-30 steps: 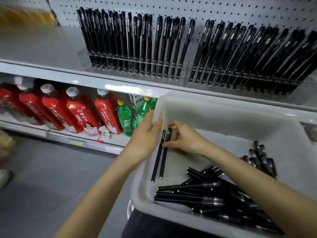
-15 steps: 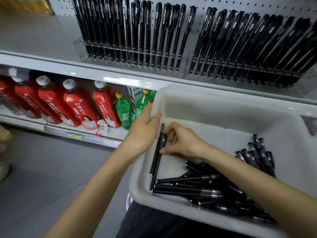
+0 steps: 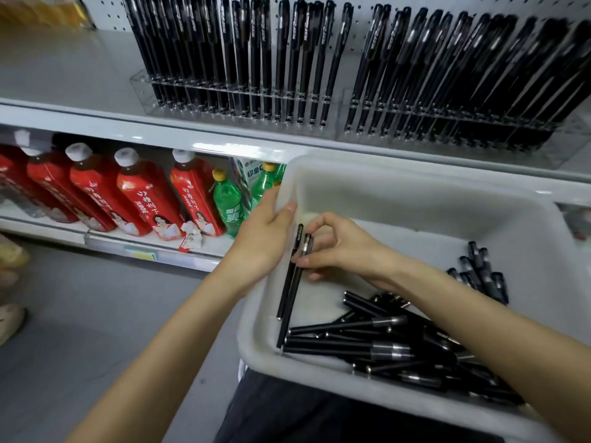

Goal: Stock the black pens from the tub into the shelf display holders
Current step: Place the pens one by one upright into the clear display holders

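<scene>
A white tub (image 3: 415, 193) sits in front of me with a pile of black pens (image 3: 393, 346) in its near right part. My left hand (image 3: 262, 238) grips the tub's left rim, thumb inside. My right hand (image 3: 342, 247) pinches two black pens (image 3: 289, 292) that lean along the tub's left wall, tips down on the floor of the tub. On the upper shelf, two clear display holders (image 3: 243, 100) (image 3: 447, 123) stand packed with upright black pens.
The shelf below holds red juice bottles (image 3: 140, 193) and green soda bottles (image 3: 228, 206). A smaller group of pens (image 3: 483, 273) lies at the tub's right side. Grey floor (image 3: 80, 314) stretches to the left.
My right hand has slid the two pens closer together against the tub's left wall and lower. The view has tilted down slightly; my left hand stays on the rim.
</scene>
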Motion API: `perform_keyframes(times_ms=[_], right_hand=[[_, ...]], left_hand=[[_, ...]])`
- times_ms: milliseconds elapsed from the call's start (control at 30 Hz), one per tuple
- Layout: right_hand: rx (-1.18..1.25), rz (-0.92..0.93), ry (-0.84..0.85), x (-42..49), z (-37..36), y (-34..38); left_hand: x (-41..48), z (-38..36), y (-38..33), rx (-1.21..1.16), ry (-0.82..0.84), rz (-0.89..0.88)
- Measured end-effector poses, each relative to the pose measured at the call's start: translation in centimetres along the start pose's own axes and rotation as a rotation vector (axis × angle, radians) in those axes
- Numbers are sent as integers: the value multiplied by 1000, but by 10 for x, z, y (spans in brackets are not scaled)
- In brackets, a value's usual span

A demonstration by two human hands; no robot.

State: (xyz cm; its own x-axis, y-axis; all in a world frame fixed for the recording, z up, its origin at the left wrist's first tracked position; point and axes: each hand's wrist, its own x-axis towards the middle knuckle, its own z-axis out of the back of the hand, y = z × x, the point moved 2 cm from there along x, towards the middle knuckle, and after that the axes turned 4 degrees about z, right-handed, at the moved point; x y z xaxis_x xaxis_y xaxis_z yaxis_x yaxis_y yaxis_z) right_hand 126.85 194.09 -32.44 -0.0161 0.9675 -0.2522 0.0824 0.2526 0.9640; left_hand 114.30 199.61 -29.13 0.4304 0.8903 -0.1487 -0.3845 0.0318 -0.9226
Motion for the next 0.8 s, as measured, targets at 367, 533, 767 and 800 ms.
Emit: perform_keyframes(times_ms=[367, 533, 767, 800], right_hand=[[-108, 250, -264, -44, 75, 69], [-190, 442, -555, -91, 146, 118], [-490, 602, -862, -150, 225, 164], [-539, 620, -897, -154, 233, 168]], left_hand=[[2, 0, -63, 570, -260, -518], [25, -58, -105, 627, -104, -768], [50, -147, -146, 788, 79, -974], [52, -156, -149, 815, 111, -987]])
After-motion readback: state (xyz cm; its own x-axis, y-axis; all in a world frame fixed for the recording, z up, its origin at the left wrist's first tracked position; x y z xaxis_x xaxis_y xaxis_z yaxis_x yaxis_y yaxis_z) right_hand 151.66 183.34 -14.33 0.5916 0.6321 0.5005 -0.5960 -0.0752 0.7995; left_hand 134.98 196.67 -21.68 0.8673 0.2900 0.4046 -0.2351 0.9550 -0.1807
